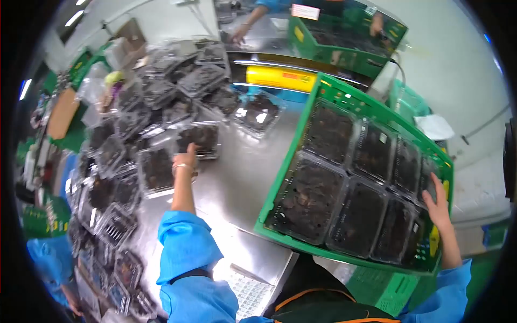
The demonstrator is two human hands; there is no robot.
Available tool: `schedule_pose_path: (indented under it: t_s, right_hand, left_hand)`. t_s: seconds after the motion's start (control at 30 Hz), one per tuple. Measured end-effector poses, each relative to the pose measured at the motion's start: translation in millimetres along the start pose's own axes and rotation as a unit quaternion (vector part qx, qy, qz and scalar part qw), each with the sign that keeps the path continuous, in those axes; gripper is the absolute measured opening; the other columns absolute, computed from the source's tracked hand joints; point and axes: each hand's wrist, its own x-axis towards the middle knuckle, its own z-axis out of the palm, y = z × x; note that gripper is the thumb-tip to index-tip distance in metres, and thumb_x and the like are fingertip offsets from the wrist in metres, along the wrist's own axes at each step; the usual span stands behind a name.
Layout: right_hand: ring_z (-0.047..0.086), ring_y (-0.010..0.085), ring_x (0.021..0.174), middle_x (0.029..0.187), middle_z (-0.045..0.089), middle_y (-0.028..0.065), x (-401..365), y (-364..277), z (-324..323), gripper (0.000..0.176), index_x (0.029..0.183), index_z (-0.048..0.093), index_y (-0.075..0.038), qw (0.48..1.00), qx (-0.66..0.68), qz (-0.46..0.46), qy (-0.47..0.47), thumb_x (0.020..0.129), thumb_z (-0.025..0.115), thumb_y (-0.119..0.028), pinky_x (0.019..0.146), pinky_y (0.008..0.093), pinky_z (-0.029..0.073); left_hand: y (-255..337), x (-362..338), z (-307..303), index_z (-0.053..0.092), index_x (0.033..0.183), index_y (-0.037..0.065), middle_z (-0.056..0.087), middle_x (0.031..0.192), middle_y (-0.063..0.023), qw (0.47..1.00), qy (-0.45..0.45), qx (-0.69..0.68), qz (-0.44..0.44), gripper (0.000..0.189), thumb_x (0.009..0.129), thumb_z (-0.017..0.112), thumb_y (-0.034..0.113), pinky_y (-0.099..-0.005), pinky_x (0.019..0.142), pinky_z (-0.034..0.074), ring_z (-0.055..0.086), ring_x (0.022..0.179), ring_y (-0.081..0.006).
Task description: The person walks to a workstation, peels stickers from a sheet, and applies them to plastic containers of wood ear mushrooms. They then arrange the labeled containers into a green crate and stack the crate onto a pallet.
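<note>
My left hand [184, 162] reaches over the steel table, its fingers closed at the near left edge of a clear plastic container [205, 137] with dark brown contents. Just left of that hand lies another filled container [157, 168]. On my right, a green crate [285, 185] holds several lidded clear containers [309, 202] set in two rows. My right hand [439, 202] is inside the crate's right end, with fingers and thumb about a container [427, 175] there; its fingertips are partly hidden.
Many clear containers [156, 89] are piled along the table's left and back. One container [259, 113] sits apart near a yellow roll [281, 78]. A sheet of labels [247, 293] lies at the front edge. Another person's blue sleeve [51, 264] shows at far left.
</note>
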Motion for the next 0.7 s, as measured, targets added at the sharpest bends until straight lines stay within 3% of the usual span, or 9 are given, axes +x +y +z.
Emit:
schedule_pose_path:
  t_s: [0.07, 0.1, 0.17, 0.2, 0.27, 0.47, 0.53, 0.63, 0.7]
  right_hand:
    - [0.036, 0.0298, 0.12, 0.129, 0.04, 0.0153, -36, -31, -16, 0.053, 0.126, 0.04, -0.005, 0.998, -0.056, -0.004, -0.014, 0.08, 0.058, -0.021, 0.102, 0.0367, 0.025]
    - [0.036, 0.0303, 0.12, 0.129, 0.041, 0.0161, -53, -40, -21, 0.051, 0.124, 0.042, -0.004, 0.996, -0.08, 0.015, -0.041, 0.079, 0.059, -0.021, 0.101, 0.0372, 0.025]
    - [0.038, 0.0317, 0.118, 0.126, 0.043, 0.0177, -79, -34, -24, 0.049, 0.121, 0.045, -0.003, 0.987, -0.117, 0.06, -0.096, 0.078, 0.06, -0.021, 0.099, 0.0385, 0.028]
    - [0.039, 0.0327, 0.117, 0.123, 0.045, 0.0185, -89, -22, -24, 0.049, 0.12, 0.046, -0.003, 0.98, -0.129, 0.083, -0.127, 0.077, 0.061, -0.022, 0.098, 0.0393, 0.03]
    - [0.046, 0.0296, 0.111, 0.117, 0.05, 0.0172, -92, -3, -26, 0.047, 0.12, 0.047, -0.004, 0.985, -0.044, 0.134, -0.094, 0.078, 0.061, -0.02, 0.093, 0.0384, 0.036]
    - [0.053, 0.0124, 0.096, 0.105, 0.057, 0.0076, -39, -94, -29, 0.033, 0.113, 0.051, -0.003, 0.972, 0.234, 0.012, -0.024, 0.081, 0.058, -0.011, 0.076, 0.0267, 0.044]
    - [0.055, 0.0203, 0.096, 0.107, 0.056, 0.0108, -41, -99, -17, 0.035, 0.113, 0.051, -0.003, 0.976, 0.204, -0.073, -0.009, 0.08, 0.058, -0.009, 0.077, 0.0298, 0.045]
    - [0.053, 0.0305, 0.1, 0.108, 0.055, 0.0159, -68, -71, -21, 0.038, 0.114, 0.05, -0.002, 0.995, 0.082, -0.055, -0.004, 0.08, 0.058, -0.014, 0.082, 0.0345, 0.044]
    - [0.051, 0.034, 0.102, 0.111, 0.053, 0.0202, -91, -35, -25, 0.046, 0.118, 0.045, 0.001, 0.993, 0.033, 0.084, -0.078, 0.08, 0.058, -0.022, 0.087, 0.0366, 0.042]
  left_hand:
    - [2, -24, 29, 0.007, 0.128, -0.015, 0.037, 0.126, -0.0304, 0.988, 0.133, -0.082, 0.021, 0.117, 0.061, 0.066, 0.061, -0.0391, 0.095, 0.037, 0.043, 0.115, -0.0391]
    - [-2, -7, 40, 0.004, 0.126, -0.014, 0.045, 0.12, -0.0221, 0.97, 0.219, -0.091, 0.062, 0.123, 0.054, 0.077, 0.054, -0.0367, 0.082, 0.046, 0.05, 0.104, -0.0313]
    - [12, -41, 26, 0.039, 0.11, -0.015, 0.055, 0.106, -0.0238, 0.946, 0.149, -0.282, -0.054, 0.097, 0.051, 0.079, 0.05, -0.034, 0.078, 0.048, 0.058, 0.091, -0.0302]
    - [-10, 17, 51, 0.057, 0.091, -0.006, 0.063, 0.085, -0.0151, 0.872, 0.026, -0.488, 0.037, 0.059, 0.061, 0.077, 0.04, -0.029, 0.069, 0.049, 0.06, 0.077, -0.0235]
    - [-18, 39, 38, 0.062, 0.081, 0.001, 0.063, 0.073, -0.0094, 0.879, -0.119, -0.453, 0.094, 0.032, 0.069, 0.072, 0.03, -0.0283, 0.064, 0.048, 0.058, 0.069, -0.019]
    - [-17, -14, -7, 0.052, 0.107, 0.005, 0.053, 0.103, -0.0105, 0.885, -0.059, -0.455, -0.084, 0.048, 0.072, 0.069, 0.033, -0.0406, 0.067, 0.049, 0.053, 0.087, -0.0237]
    - [-13, -17, 11, 0.053, 0.107, 0.009, 0.056, 0.101, -0.0056, 0.761, -0.309, -0.566, -0.075, 0.048, 0.072, 0.068, 0.038, -0.0448, 0.067, 0.048, 0.055, 0.086, -0.0239]
    - [6, -39, 31, 0.054, 0.108, 0.011, 0.06, 0.096, -0.0051, 0.938, -0.119, -0.324, 0.013, 0.051, 0.07, 0.069, 0.042, -0.0442, 0.062, 0.048, 0.057, 0.077, -0.0264]
    - [-11, 39, 43, 0.058, 0.102, 0.01, 0.062, 0.091, -0.0054, 0.886, -0.184, -0.425, 0.017, 0.041, 0.07, 0.07, 0.033, -0.0392, 0.061, 0.05, 0.059, 0.077, -0.0239]
